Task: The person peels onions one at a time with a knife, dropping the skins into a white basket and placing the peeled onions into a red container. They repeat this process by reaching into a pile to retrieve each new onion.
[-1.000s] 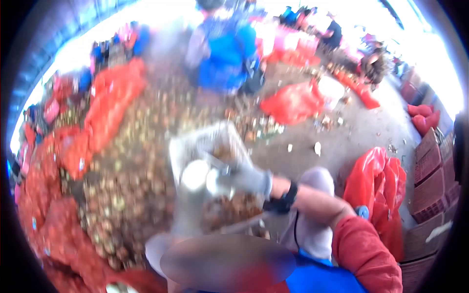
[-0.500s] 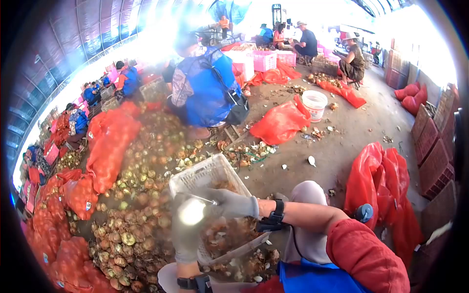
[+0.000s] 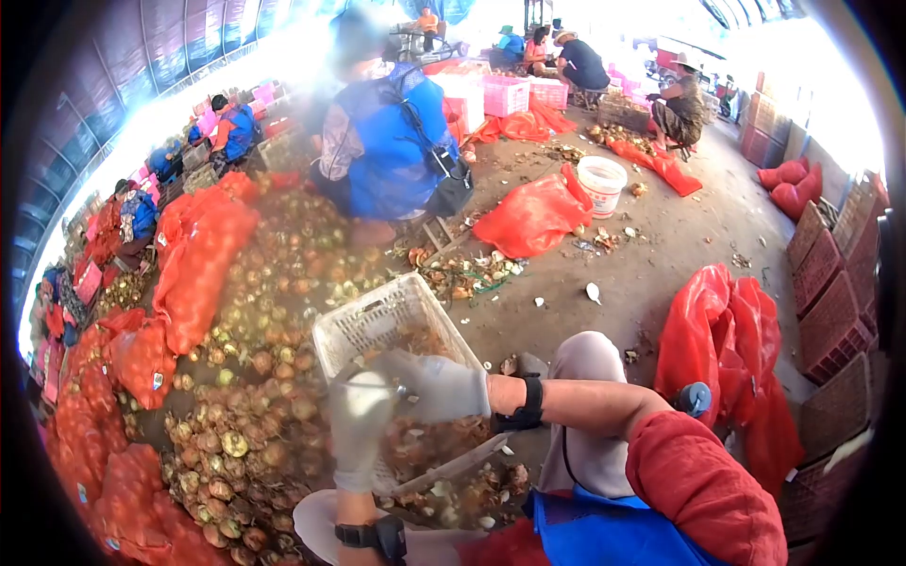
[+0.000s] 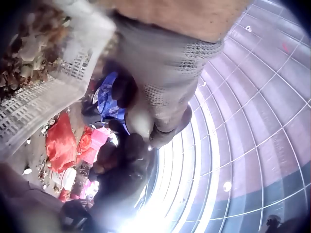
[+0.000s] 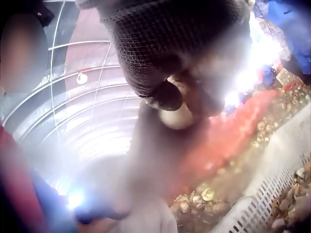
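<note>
My left hand (image 3: 357, 434), in a grey glove, grips a pale peeled onion (image 3: 368, 393) over the near left side of a white plastic crate (image 3: 373, 325). Across from it, my gloved right hand (image 3: 439, 387) holds a small knife, of which only a glint (image 3: 402, 390) shows between the hands. In the right wrist view, curled dark fingertips (image 5: 167, 97) lie against the onion (image 5: 177, 117). The left wrist view has the onion (image 4: 140, 121) half hidden among the gloved fingers. Brown onion skins (image 3: 439, 443) fill the crate's bottom.
Unpeeled onions (image 3: 236, 443) lie heaped on the left, backed by full red mesh bags (image 3: 193, 274). A person in a blue vest (image 3: 387, 141) sits ahead. Red bags (image 3: 528, 217), a white bucket (image 3: 601, 184) and stacked crates (image 3: 830, 283) stand right of the crate.
The head view was blurred a second ago and is sharp now. My hands have drawn closer together around the onion, and the knife blade seen half a second ago is mostly hidden.
</note>
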Available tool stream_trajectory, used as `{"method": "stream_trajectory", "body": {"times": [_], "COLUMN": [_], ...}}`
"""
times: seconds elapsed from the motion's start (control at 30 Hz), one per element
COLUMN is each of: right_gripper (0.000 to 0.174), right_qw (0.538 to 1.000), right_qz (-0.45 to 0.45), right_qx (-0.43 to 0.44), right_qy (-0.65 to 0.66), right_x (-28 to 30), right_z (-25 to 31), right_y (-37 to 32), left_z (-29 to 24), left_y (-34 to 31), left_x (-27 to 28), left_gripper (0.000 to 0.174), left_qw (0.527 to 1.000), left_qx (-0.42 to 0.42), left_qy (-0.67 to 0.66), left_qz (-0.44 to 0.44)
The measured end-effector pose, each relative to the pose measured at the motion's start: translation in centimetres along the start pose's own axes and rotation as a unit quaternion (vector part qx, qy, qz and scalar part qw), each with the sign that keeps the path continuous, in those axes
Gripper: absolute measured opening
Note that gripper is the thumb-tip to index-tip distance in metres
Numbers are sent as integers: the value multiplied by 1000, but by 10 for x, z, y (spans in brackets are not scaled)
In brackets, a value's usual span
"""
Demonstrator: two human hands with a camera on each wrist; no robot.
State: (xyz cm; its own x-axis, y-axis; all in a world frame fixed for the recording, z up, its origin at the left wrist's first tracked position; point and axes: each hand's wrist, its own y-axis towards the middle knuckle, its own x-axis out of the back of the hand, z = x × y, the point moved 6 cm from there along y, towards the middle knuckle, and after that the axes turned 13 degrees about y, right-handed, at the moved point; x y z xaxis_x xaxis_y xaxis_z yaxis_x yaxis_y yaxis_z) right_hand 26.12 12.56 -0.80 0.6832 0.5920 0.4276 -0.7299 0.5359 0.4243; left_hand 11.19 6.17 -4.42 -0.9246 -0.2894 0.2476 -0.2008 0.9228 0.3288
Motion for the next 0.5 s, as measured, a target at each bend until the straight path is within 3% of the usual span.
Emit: {"method": "stream_trajectory", "body": {"times": [0.07,0.13,0.17,0.23,0.27,0.3,0.37,0.47,0.5], "right_gripper": [71,72,76,62,50,43,30,26,26], "right_qw": [999,996,994,995,998,995,977,936,936], "right_qz": [29,37,46,20,20,-62,-62,-82,-76], "right_qx": [-17,-3,-24,-62,-17,-75,-180,-207,-207], "right_qy": [-13,-76,-100,-72,-60,-9,93,273,274], "right_x": [-2,1,2,8,19,27,36,34,34], "right_z": [5,6,-5,-11,1,-10,-15,-24,-26], "right_y": [0,-2,1,7,6,6,6,10,8], "left_z": [3,-3,0,14,13,10,20,6,3], "left_y": [-1,-3,-5,-8,-18,-24,-17,-3,-6], "left_x": [-2,-3,-10,-12,-10,-13,-14,-7,-8], "left_gripper": [58,61,67,77,78,82,87,85,75], "left_qw": [999,991,998,989,987,978,969,952,944], "left_qx": [31,-48,-1,34,55,84,72,67,60], "left_qy": [-7,122,-47,-143,-150,-191,-237,-296,-321], "left_qz": [-2,0,32,20,25,26,17,-24,-44]}}
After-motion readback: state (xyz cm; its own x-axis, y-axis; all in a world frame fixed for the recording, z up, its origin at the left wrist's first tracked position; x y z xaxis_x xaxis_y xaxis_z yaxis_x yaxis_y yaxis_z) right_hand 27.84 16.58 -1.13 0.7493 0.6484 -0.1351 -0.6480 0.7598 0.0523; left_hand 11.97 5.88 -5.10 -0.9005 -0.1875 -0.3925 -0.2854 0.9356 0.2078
